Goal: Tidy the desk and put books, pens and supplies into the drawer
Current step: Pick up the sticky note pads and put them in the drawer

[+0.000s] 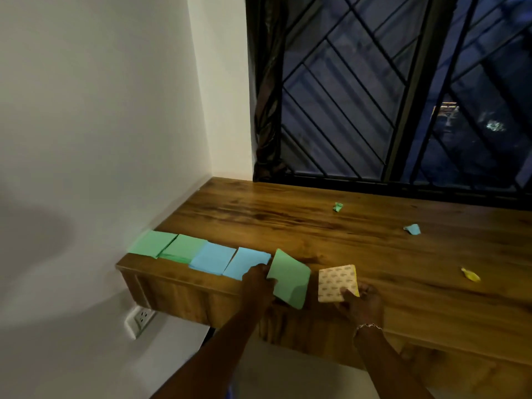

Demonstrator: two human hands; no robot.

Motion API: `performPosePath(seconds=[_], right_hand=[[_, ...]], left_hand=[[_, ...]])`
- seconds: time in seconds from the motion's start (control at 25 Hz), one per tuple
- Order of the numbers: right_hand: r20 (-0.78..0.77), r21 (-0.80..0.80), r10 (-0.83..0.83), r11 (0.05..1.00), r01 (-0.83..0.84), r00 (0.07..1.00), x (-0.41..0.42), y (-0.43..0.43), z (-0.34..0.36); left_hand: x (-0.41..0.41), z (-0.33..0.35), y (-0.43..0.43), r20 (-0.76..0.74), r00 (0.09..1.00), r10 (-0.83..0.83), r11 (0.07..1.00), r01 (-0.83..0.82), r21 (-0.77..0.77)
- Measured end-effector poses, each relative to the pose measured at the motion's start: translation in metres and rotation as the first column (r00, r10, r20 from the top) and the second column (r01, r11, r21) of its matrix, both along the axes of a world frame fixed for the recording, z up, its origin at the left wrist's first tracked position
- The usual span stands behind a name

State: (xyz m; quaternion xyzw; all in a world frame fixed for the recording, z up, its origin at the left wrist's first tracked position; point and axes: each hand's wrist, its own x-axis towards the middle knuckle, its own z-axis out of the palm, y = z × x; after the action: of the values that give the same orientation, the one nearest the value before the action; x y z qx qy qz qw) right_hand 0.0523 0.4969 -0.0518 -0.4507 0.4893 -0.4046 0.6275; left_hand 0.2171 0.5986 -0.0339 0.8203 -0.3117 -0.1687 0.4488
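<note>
Left hand [257, 279]: fingers [257, 270] pinch the left edge of a green note pad [289, 279]. The pad is held askew at the front of the bench [288, 220], with its near corner past the bench's front edge.

Right hand [364, 302]: fingers [349, 295] grip the near corner of a patterned pad [335, 280], cream-backed with a yellow edge. It lies near the bench front, just right of the green note pad and apart from it. A bracelet [368, 326] is on this wrist.

Row of four pads along the front-left edge, side by side: far green pad [152, 243], second green pad [184, 248], first blue pad [213, 257], second blue pad [247, 262]. The last sits just beside the left hand.

Crumpled scraps, well apart, further back and right: green scrap [337, 206], blue scrap [412, 228], yellow scrap [470, 275].

Surroundings: wall socket [141, 319] below the bench's left end; barred window [374, 96] behind the bench.
</note>
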Motion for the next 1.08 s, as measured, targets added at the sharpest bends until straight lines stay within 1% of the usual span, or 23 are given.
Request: performPosePath(seconds=[0.04, 0.08, 0.12, 0.16, 0.2, 0.24, 0.28, 0.32, 0.36, 0.4, 0.48, 0.52, 0.6, 0.68, 0.72, 0.84, 0.88, 0.92, 0.96, 1.04, 1.08], right_hand=[[-0.019, 0.041, 0.069, 0.997, -0.068, 0.997, 0.007, -0.011, 0.0], [-0.111, 0.036, 0.137, 0.99, -0.134, 0.984, 0.011, -0.018, -0.002], [-0.274, -0.018, 0.165, 0.984, -0.177, 0.948, 0.015, -0.024, -0.004], [-0.5, -0.165, 0.124, 0.958, -0.234, 0.857, 0.017, -0.025, -0.005], [-0.671, -0.389, -0.02, 0.86, -0.329, 0.741, 0.016, -0.028, -0.01], [-0.725, -0.578, -0.176, 0.681, -0.449, 0.666, 0.014, -0.029, -0.015], [-0.747, -0.626, -0.207, 0.539, -0.563, 0.632, 0.013, -0.025, -0.024], [-0.781, -0.614, -0.218, 0.433, -0.66, 0.585, 0.014, -0.022, -0.037], [-0.811, -0.584, -0.215, 0.354, -0.731, 0.544, 0.017, -0.02, -0.05], [-0.842, -0.538, -0.175, 0.343, -0.771, 0.51, 0.019, -0.016, -0.058], [-0.852, -0.522, -0.152, 0.332, -0.786, 0.501, 0.026, -0.012, -0.064], [-0.857, -0.513, -0.162, 0.341, -0.787, 0.489, 0.029, -0.01, -0.064], [-0.892, -0.449, -0.142, 0.381, -0.808, 0.428, 0.035, -0.004, -0.058], [-0.889, -0.454, -0.145, 0.409, -0.792, 0.435, 0.04, -0.001, -0.052], [-0.877, -0.477, -0.171, 0.413, -0.776, 0.448, 0.041, -0.001, -0.053], [-0.845, -0.535, -0.258, 0.378, -0.756, 0.469, 0.04, -0.001, -0.059], [-0.85, -0.525, -0.273, 0.366, -0.768, 0.451, 0.04, 0.0, -0.059], [-0.857, -0.512, -0.275, 0.358, -0.781, 0.436, 0.04, 0.001, -0.058], [-0.862, -0.504, -0.266, 0.358, -0.786, 0.432, 0.04, 0.003, -0.056], [-0.822, -0.568, -0.282, 0.331, -0.753, 0.495, 0.04, 0.007, -0.057], [-0.775, -0.63, -0.3, 0.303, -0.715, 0.556, 0.04, 0.012, -0.059]], left_hand=[[0.006, 0.002, -0.01, 0.053, 0.999, -0.001, 0.998, -0.002, 0.069], [0.008, 0.003, -0.016, 0.165, 0.986, -0.032, 0.99, 0.008, 0.142], [0.009, 0.002, -0.021, 0.336, 0.939, -0.076, 0.98, 0.009, 0.198], [0.009, -0.003, -0.023, 0.509, 0.85, -0.137, 0.981, 0.044, 0.191], [0.008, -0.012, -0.022, 0.589, 0.778, -0.219, 0.972, 0.123, 0.199], [0.007, -0.025, -0.02, 0.644, 0.699, -0.312, 0.949, 0.202, 0.241], [0.007, -0.041, -0.016, 0.678, 0.624, -0.388, 0.922, 0.253, 0.295], [0.007, -0.054, -0.013, 0.685, 0.581, -0.44, 0.898, 0.281, 0.339], [0.007, -0.061, -0.01, 0.645, 0.577, -0.501, 0.864, 0.296, 0.406], [0.008, -0.066, -0.009, 0.619, 0.579, -0.53, 0.845, 0.302, 0.441], [0.01, -0.071, -0.01, 0.641, 0.575, -0.509, 0.856, 0.259, 0.448], [0.011, -0.071, -0.01, 0.654, 0.572, -0.495, 0.864, 0.246, 0.439], [0.012, -0.071, -0.011, 0.687, 0.551, -0.473, 0.878, 0.232, 0.418], [0.013, -0.072, -0.012, 0.706, 0.523, -0.478, 0.875, 0.217, 0.432], [0.013, -0.074, -0.012, 0.735, 0.498, -0.461, 0.886, 0.212, 0.412], [0.016, -0.079, -0.016, 0.812, 0.417, -0.409, 0.912, 0.173, 0.371], [0.016, -0.08, -0.016, 0.826, 0.401, -0.395, 0.919, 0.174, 0.355], [0.015, -0.08, -0.015, 0.834, 0.401, -0.38, 0.925, 0.179, 0.335], [0.014, -0.078, -0.012, 0.824, 0.423, -0.376, 0.926, 0.185, 0.328], [0.011, -0.075, -0.003, 0.822, 0.473, -0.316, 0.948, 0.181, 0.26], [0.01, -0.073, 0.003, 0.821, 0.509, -0.258, 0.965, 0.172, 0.196]])
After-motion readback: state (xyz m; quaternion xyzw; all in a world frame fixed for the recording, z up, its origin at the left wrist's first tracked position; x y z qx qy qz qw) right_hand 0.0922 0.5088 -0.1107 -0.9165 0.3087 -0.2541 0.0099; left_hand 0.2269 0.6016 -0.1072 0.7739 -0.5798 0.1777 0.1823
